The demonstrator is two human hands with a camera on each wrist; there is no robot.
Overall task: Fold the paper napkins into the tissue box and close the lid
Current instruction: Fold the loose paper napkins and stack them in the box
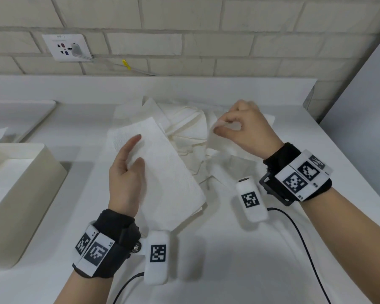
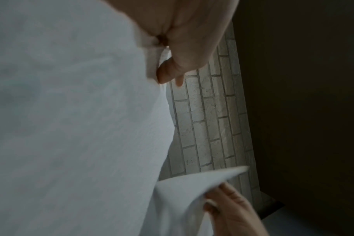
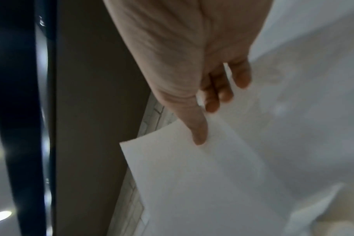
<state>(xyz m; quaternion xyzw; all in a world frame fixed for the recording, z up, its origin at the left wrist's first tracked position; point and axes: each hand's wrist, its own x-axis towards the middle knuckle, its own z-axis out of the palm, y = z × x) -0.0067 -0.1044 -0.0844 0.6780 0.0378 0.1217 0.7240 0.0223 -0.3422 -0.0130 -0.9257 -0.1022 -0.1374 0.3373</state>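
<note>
Head view shows two hands over a white counter (image 1: 228, 249). One folded napkin (image 1: 162, 167) is in the left hand (image 1: 125, 176), thumb on top and index finger stretched along its upper face; the napkin runs from the palm away to the right and forward. One loose sheet (image 1: 215, 137) hangs from the right hand (image 1: 244, 130), pinched at its corner between thumb and forefinger, the other fingers curled. Between and behind the hands lies a crumpled pile of napkins (image 1: 184, 123), too tangled to count. One open tissue box (image 1: 20, 194) stands at the left, well apart from both hands. One wall socket (image 1: 67, 47) sits on the brick wall (image 1: 228, 29).
</note>
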